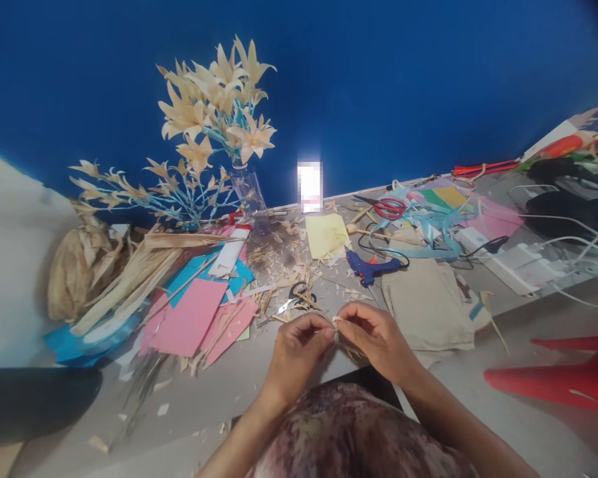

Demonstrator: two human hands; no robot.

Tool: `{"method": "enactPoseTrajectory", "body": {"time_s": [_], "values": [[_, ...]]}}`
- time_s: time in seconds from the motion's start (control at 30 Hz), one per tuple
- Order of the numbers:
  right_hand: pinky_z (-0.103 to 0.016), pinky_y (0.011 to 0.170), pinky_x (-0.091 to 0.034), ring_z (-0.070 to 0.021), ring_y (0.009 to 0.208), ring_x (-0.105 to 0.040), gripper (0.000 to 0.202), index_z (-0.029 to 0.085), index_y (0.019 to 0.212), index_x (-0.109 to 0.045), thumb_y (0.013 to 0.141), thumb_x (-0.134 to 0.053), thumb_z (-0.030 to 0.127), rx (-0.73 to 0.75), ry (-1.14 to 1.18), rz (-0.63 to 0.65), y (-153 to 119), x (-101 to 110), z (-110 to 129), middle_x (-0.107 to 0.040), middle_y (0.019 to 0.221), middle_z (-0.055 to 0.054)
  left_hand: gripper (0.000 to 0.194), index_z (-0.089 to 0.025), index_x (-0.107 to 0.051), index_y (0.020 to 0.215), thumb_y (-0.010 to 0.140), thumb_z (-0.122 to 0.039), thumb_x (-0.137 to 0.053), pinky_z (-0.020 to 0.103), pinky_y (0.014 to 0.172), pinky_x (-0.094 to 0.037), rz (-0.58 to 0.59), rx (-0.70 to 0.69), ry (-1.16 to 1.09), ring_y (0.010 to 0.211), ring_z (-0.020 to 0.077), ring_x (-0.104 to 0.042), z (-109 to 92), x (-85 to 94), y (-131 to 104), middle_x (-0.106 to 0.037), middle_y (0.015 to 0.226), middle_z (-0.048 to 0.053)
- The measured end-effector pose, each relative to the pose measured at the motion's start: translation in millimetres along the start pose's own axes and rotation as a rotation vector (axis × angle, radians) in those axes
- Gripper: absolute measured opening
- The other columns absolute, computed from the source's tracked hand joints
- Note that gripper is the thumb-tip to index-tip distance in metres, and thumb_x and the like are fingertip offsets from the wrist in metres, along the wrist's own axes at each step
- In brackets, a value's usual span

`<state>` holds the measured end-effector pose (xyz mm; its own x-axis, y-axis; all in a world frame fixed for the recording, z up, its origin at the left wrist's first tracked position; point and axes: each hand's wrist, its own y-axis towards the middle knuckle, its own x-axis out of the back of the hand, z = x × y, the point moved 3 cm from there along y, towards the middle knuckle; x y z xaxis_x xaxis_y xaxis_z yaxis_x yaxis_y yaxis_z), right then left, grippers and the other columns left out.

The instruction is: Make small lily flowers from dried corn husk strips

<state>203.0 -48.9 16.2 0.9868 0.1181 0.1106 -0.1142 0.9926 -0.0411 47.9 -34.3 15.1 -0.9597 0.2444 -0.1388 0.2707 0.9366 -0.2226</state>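
Both my hands meet at the front of the table, fingertips almost touching. Between them is a small, thin pale strip point(335, 321), perhaps dried husk; my fingers cover most of it. My left hand point(298, 352) pinches it with thumb and forefinger from the left. From the right, my right hand point(375, 337) pinches its upper end. Small black-handled scissors point(299, 296) lie among scraps just beyond my left hand. A blue glue gun point(371, 267) rests past my right hand, beside a folded beige cloth point(426, 305).
Pale flowers on blue stems point(219, 99) stand in a clear vase point(249, 192) by the blue wall. Dried husks point(129, 279) and pink paper sheets point(192, 318) lie left. Red-handled scissors point(389, 208), blue ribbon point(438, 232) and a white power strip point(503, 262) lie right.
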Motion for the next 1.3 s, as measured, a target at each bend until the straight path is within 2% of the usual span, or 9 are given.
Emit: {"method": "enactPoseTrajectory", "body": {"time_s": [0.13, 0.23, 0.43, 0.73, 0.83, 0.93, 1.03, 1.17, 1.3], "values": [[-0.022, 0.059, -0.041, -0.0128, 0.066, -0.053, 0.022, 0.018, 0.082, -0.064, 0.091, -0.063, 0.037, 0.016, 0.017, 0.043, -0.6, -3.6, 5.0, -0.063, 0.075, -0.001, 0.026, -0.016, -0.063, 0.081, 0.066, -0.025, -0.083, 0.021, 0.052, -0.04, -0.052, 0.077, -0.3, 0.051, 0.0092, -0.051, 7.6, 0.4, 3.2, -0.06, 0.059, -0.004], [-0.023, 0.058, -0.041, -0.0135, 0.065, -0.054, 0.02, 0.018, 0.081, -0.065, 0.089, -0.064, 0.036, 0.019, -0.01, 0.004, -1.6, -4.9, 7.1, -0.063, 0.074, -0.001, 0.032, -0.018, -0.061, 0.083, 0.063, -0.021, -0.085, 0.021, 0.053, -0.04, -0.105, 0.076, -0.409, 0.051, 0.0095, -0.054, 10.2, -1.1, 5.1, -0.062, 0.06, -0.004], [-0.022, 0.05, -0.034, -0.0111, 0.054, -0.043, 0.013, 0.018, 0.084, -0.066, 0.085, -0.064, 0.031, 0.034, -0.156, -0.079, -3.2, -5.5, 6.0, -0.055, 0.063, 0.002, 0.014, -0.014, -0.072, 0.075, 0.071, -0.025, -0.078, 0.023, 0.06, -0.043, -0.152, 0.003, -0.097, 0.059, 0.0107, -0.055, 1.1, -0.7, 0.4, -0.065, 0.063, 0.001], [-0.022, 0.048, -0.03, -0.0102, 0.051, -0.038, 0.011, 0.018, 0.079, -0.064, 0.082, -0.065, 0.028, 0.016, -0.199, -0.109, -4.9, -6.1, 3.2, -0.047, 0.057, 0.005, 0.019, -0.015, -0.066, 0.072, 0.076, -0.031, -0.075, 0.023, 0.061, -0.041, -0.049, -0.013, -0.015, 0.063, 0.0119, -0.054, -3.0, -0.1, -3.5, -0.062, 0.066, 0.0], [-0.022, 0.047, -0.032, -0.0107, 0.052, -0.043, 0.015, 0.017, 0.079, -0.063, 0.084, -0.064, 0.032, -0.023, -0.104, -0.098, -4.8, -5.3, 2.4, -0.05, 0.058, 0.004, 0.026, -0.015, -0.064, 0.071, 0.078, -0.037, -0.075, 0.022, 0.059, -0.04, 0.017, 0.004, -0.074, 0.06, 0.0107, -0.051, 2.5, -1.9, -1.8, -0.059, 0.062, 0.0], [-0.021, 0.049, -0.035, -0.011, 0.055, -0.048, 0.018, 0.018, 0.08, -0.062, 0.084, -0.065, 0.035, -0.051, -0.009, -0.089, -3.9, -4.9, 2.0, -0.054, 0.062, 0.003, 0.029, -0.016, -0.064, 0.075, 0.074, -0.04, -0.08, 0.023, 0.058, -0.042, 0.096, 0.082, -0.279, 0.059, 0.0109, -0.051, 12.0, -5.6, -0.9, -0.058, 0.062, -0.001], [-0.021, 0.047, -0.034, -0.0101, 0.052, -0.046, 0.023, 0.018, 0.082, -0.06, 0.085, -0.065, 0.04, -0.111, 0.089, -0.041, -2.9, -7.5, 1.4, -0.051, 0.058, 0.005, 0.029, -0.016, -0.064, 0.077, 0.071, -0.037, -0.083, 0.023, 0.057, -0.041, 0.103, 0.101, -0.398, 0.059, 0.0111, -0.053, 18.4, -6.4, -0.1, -0.059, 0.065, -0.001], [-0.02, 0.045, -0.034, -0.009, 0.047, -0.043, 0.031, 0.018, 0.084, -0.057, 0.085, -0.064, 0.048, -0.176, 0.196, 0.02, -3.2, -11.9, 1.8, -0.054, 0.057, 0.004, 0.024, -0.015, -0.066, 0.075, 0.074, -0.034, -0.081, 0.023, 0.061, -0.041, 0.096, 0.022, -0.33, 0.062, 0.0114, -0.054, 18.6, -4.9, 1.6, -0.063, 0.068, 0.0], [-0.021, 0.047, -0.037, -0.0104, 0.053, -0.051, 0.03, 0.018, 0.085, -0.058, 0.083, -0.066, 0.047, -0.134, 0.175, -0.011, -4.2, -10.9, 6.1, -0.062, 0.064, 0.001, 0.023, -0.017, -0.063, 0.077, 0.074, -0.031, -0.081, 0.024, 0.061, -0.043, 0.05, -0.003, -0.261, 0.064, 0.0133, -0.057, 15.2, -4.1, 1.9, -0.063, 0.067, 0.0]]}}
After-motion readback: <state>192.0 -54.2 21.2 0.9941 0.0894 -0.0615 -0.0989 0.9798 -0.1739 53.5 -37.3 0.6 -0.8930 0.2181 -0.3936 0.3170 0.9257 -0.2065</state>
